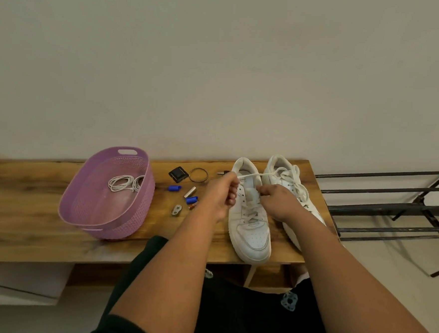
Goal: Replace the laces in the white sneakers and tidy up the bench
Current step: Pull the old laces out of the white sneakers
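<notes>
Both hands grip one white lace (270, 174): the left hand (220, 193) is closed in a fist around one end, the right hand (278, 200) pinches it near the tongue. That lace belongs to the nearer white sneaker (251, 220), toe toward the person, upper eyelets unthreaded. Just beside it on the wooden surface (29, 194) stands the second sneaker (287, 181), loosely laced. A coiled lace (123, 183) lies in the purple basket (80, 203).
</notes>
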